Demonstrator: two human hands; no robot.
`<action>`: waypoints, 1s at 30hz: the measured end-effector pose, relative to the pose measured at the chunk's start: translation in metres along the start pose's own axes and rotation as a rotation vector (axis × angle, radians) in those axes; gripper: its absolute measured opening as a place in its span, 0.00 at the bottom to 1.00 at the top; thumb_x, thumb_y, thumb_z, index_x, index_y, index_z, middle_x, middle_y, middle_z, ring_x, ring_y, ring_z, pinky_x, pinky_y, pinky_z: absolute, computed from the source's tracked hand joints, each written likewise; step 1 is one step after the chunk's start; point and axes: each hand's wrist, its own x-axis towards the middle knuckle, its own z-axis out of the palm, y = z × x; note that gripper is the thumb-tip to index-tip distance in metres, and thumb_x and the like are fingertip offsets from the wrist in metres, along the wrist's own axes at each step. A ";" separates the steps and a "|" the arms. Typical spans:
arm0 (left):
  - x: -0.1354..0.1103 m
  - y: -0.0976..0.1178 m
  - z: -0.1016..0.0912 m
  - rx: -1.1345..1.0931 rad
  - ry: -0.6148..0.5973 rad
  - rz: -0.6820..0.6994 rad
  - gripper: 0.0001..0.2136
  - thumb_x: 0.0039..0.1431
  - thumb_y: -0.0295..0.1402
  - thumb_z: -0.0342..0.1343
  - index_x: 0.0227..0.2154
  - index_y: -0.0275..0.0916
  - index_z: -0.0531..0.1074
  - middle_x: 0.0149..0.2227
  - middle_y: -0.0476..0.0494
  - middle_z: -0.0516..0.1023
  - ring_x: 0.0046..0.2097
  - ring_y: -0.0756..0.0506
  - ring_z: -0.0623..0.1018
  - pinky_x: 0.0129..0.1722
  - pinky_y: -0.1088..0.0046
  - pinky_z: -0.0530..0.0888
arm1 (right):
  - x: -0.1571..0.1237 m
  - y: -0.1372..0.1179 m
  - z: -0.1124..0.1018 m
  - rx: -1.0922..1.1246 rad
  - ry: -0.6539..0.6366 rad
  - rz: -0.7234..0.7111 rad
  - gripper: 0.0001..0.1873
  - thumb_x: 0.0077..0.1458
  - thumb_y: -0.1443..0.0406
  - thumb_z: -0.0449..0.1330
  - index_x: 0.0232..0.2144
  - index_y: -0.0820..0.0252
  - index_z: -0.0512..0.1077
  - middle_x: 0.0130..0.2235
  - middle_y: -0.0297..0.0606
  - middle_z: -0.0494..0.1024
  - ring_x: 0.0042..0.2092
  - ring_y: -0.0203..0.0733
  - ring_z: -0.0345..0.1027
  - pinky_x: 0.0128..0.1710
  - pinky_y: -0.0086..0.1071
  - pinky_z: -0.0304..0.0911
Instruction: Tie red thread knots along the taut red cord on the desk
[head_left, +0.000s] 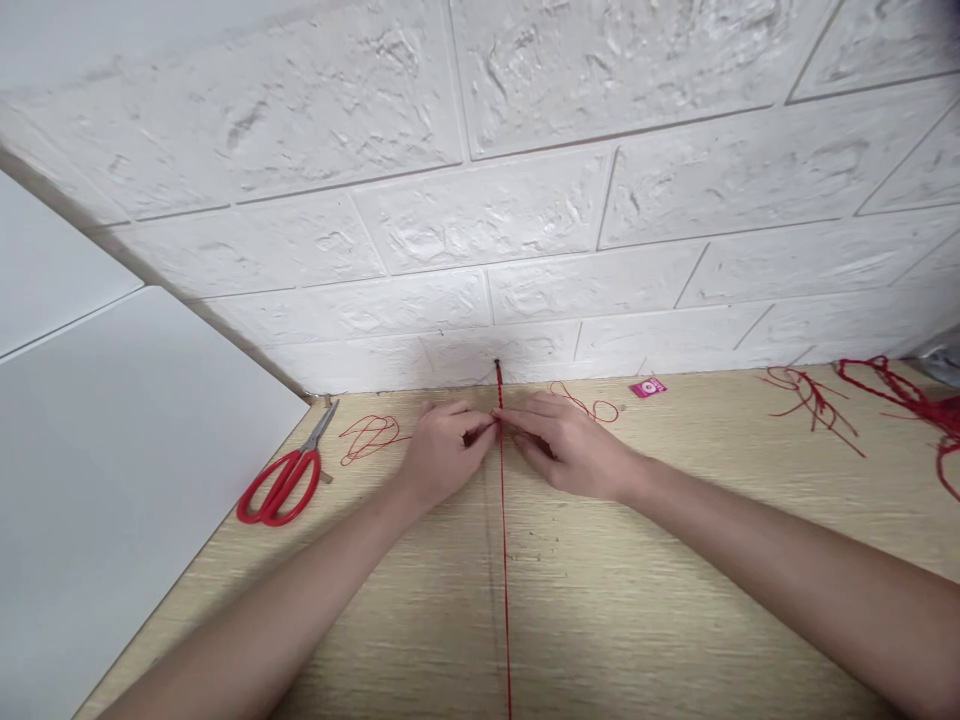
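Observation:
A red cord (504, 540) runs taut from a small dark fixing (496, 362) low on the wall down past the bottom of the view. Its upper stretch, just under the fixing, looks thicker and knotted. On the left side of the cord, my left hand (448, 450) is closed, thumb and fingertips pinching at the end of the knotted part. Opposite it, my right hand (566, 445) pinches at the same spot. Thin red thread (371, 438) lies in loose loops left of my left hand, and another thread loop (596, 408) lies behind my right hand.
Red-handled scissors (289, 480) lie at the left, beside a white panel (165, 450). A small pink packet (649, 387) sits near the white brick-patterned wall (540, 210). Cut red threads (814, 400) and a red cord bundle (900, 395) lie at the right of the wooden surface (675, 620).

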 end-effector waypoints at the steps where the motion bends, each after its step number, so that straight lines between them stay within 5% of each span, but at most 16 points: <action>1: 0.000 0.001 0.000 -0.005 0.011 0.000 0.10 0.64 0.32 0.54 0.29 0.41 0.78 0.25 0.51 0.71 0.32 0.48 0.72 0.40 0.65 0.62 | 0.000 0.000 0.000 -0.002 0.007 0.000 0.26 0.58 0.75 0.52 0.58 0.63 0.68 0.49 0.47 0.78 0.50 0.47 0.71 0.53 0.45 0.67; 14: -0.003 0.000 0.002 0.046 -0.019 0.176 0.08 0.66 0.31 0.51 0.32 0.39 0.74 0.28 0.49 0.74 0.33 0.48 0.73 0.39 0.65 0.60 | 0.001 -0.001 -0.003 0.094 0.071 0.034 0.19 0.59 0.74 0.54 0.50 0.61 0.75 0.44 0.44 0.80 0.46 0.46 0.71 0.48 0.42 0.69; 30: -0.004 0.001 0.001 0.029 -0.031 0.187 0.07 0.64 0.27 0.52 0.34 0.39 0.74 0.30 0.49 0.78 0.34 0.48 0.75 0.38 0.66 0.60 | 0.001 -0.002 -0.005 0.173 0.111 0.209 0.16 0.60 0.70 0.56 0.47 0.60 0.78 0.37 0.40 0.82 0.37 0.42 0.74 0.39 0.37 0.68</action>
